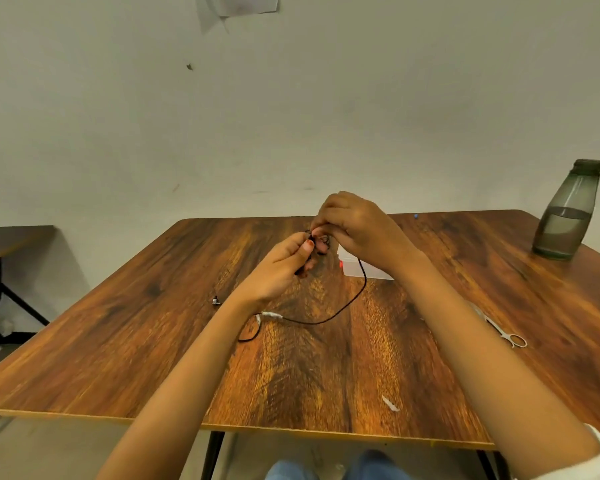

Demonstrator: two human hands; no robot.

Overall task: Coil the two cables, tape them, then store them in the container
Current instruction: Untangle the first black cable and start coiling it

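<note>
Head view: looking down on both hands, raised together over the middle of the surface (153, 323).
Cable (363, 292): thin and black, upper end gathered into small loops between the two hands and held up off the wood, probably so the slack hangs free and feeds into the coil; remainder dropping in a curve onto the surface and running left to a white sleeve (272, 315) beside the left wrist.
Second loop (248, 333): dark, lying flat just left of that sleeve; same cable or the other one, cannot tell.
Left hand (278, 271): thumb and fingers pinching the gathered loops from the near side, seemingly to stop them springing apart.
Right hand (357, 230): fingers curled down over the loops and pinching the strand, apparently guiding the next turn.
Container (368, 271): pale box just beyond the hands, largely hidden by the right wrist; kept close, likely for storing.
Scissors (504, 332): near right, within reach for cutting tape.
White scrap (390, 403): by the near edge, possibly tape.
Bottle (565, 220): far right corner, well apart.
</note>
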